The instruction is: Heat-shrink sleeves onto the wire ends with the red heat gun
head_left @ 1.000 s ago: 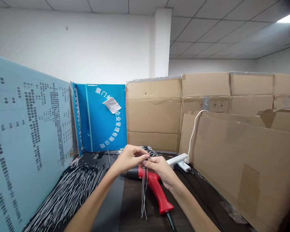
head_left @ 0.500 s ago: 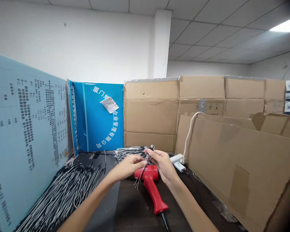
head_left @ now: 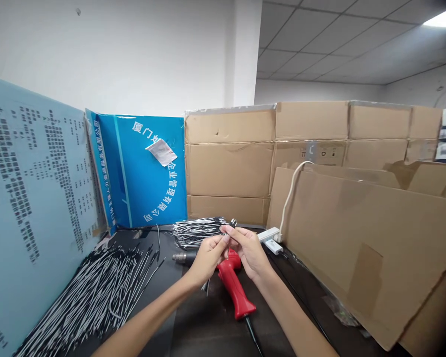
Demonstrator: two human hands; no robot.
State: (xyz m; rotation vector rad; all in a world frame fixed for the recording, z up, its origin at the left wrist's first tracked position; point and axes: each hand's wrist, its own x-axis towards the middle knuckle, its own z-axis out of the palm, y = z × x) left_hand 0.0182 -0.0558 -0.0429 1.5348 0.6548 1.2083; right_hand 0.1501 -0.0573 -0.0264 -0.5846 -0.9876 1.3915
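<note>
The left hand (head_left: 207, 260) and right hand (head_left: 248, 251) are pinching thin wires (head_left: 233, 223) between their fingers (head_left: 226, 238), just above a red heat gun (head_left: 231, 283) on the bench (head_left: 204, 322).

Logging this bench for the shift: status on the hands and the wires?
Left hand and right hand pinching a small wire bundle. Red heat gun lying directly below them. Loose wire pile off to the left.
</note>
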